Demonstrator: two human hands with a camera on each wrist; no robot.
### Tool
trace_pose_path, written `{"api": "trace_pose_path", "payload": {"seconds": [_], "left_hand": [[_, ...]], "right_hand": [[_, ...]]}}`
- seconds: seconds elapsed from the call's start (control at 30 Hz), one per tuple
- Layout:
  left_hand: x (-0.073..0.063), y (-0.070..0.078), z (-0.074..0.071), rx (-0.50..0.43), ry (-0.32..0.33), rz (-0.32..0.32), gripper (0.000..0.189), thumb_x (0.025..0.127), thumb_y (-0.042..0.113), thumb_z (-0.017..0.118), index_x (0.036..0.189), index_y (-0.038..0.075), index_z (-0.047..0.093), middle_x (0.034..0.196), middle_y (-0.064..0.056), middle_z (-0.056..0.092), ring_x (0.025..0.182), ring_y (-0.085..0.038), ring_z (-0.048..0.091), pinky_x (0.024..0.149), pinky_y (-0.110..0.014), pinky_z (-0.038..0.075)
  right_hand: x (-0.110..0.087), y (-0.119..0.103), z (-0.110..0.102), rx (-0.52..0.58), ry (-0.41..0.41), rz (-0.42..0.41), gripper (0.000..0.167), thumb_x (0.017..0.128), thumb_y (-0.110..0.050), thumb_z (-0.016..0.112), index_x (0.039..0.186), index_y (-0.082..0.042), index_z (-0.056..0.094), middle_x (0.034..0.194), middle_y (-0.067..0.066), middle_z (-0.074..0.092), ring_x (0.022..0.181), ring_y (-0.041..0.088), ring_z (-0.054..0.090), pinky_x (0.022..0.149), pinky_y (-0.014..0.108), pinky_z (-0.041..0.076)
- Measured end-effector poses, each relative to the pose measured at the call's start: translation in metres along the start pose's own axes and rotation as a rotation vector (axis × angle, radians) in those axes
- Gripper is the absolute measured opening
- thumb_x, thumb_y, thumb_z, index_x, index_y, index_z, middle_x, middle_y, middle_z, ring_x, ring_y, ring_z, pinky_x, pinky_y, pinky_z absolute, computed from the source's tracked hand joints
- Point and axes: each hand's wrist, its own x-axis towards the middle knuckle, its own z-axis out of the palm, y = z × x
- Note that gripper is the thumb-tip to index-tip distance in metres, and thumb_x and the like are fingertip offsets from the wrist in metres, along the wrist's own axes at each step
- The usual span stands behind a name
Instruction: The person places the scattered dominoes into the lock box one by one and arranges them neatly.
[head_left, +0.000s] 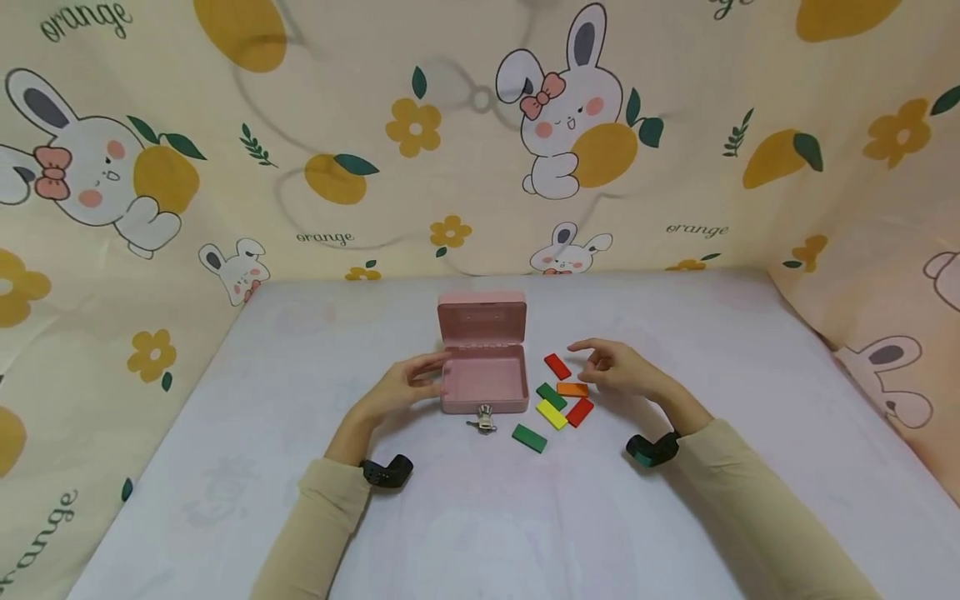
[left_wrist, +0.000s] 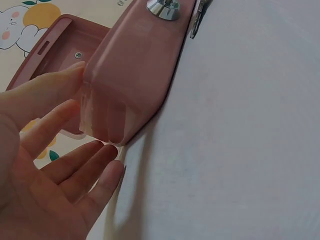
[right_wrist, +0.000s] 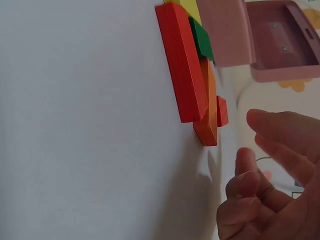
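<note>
A pink metal box [head_left: 486, 407] stands on the table with its lid [head_left: 482, 322] raised and its inside bare. At its left wall is my left hand [head_left: 405, 385]; in the left wrist view the thumb and fingertips lie at the box's corner, fingers fairly straight. My right hand [head_left: 618, 368] hovers right of the loose blocks, index finger stretched, other fingers loosely bent, holding nothing. Nearest to it are a red block [head_left: 558, 367] and an orange block [head_left: 572, 389]. Close by lie a green block [head_left: 551, 396], a yellow block [head_left: 552, 414] and another red block [head_left: 580, 412].
A second green block [head_left: 529, 438] lies apart, nearer the front. A silver lock with keys [head_left: 484, 421] sits at the box's front. The pale table [head_left: 480, 517] meets a patterned cloth [head_left: 450, 183] at the back and sides.
</note>
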Motion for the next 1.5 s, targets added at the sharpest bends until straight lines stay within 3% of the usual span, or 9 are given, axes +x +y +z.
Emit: {"api": "trace_pose_path", "payload": {"seconds": [0.6,0.93,1.23,1.5], "left_hand": [[0.002,-0.003,0.0,-0.014,0.0,-0.021,0.061,0.088,0.003,0.066,0.143,0.0,0.041,0.151,-0.021,0.041,0.141,-0.039,0.039,0.117,-0.051,0.034],[0.003,-0.004,0.0,-0.005,-0.005,-0.023,0.061,0.088,0.004,0.066,0.144,0.0,0.04,0.151,-0.022,0.041,0.142,-0.038,0.038,0.119,-0.05,0.032],[0.005,-0.005,0.001,-0.021,-0.01,-0.032,0.062,0.09,0.005,0.065,0.146,0.003,0.038,0.154,-0.017,0.038,0.145,-0.035,0.035,0.12,-0.047,0.03],[0.005,-0.007,0.001,-0.035,-0.035,-0.012,0.064,0.091,0.005,0.063,0.148,0.002,0.034,0.155,-0.02,0.035,0.145,-0.036,0.033,0.121,-0.049,0.027]], "right_hand": [[0.033,-0.001,-0.001,0.044,-0.156,0.013,0.054,0.086,-0.007,0.066,0.136,-0.002,0.05,0.078,0.005,0.051,0.077,0.016,0.046,0.066,0.022,0.04],[0.036,0.001,0.001,0.028,-0.147,0.037,0.048,0.086,-0.007,0.067,0.132,-0.002,0.053,0.078,0.003,0.048,0.078,0.017,0.044,0.063,0.022,0.037],[0.036,0.003,0.002,0.071,-0.111,0.117,0.048,0.084,-0.009,0.069,0.128,0.002,0.051,0.079,0.001,0.047,0.08,0.016,0.046,0.067,0.022,0.039],[0.032,0.002,0.003,0.11,-0.087,0.104,0.048,0.084,-0.01,0.07,0.126,0.006,0.051,0.077,0.0,0.045,0.079,0.016,0.046,0.068,0.022,0.039]]}}
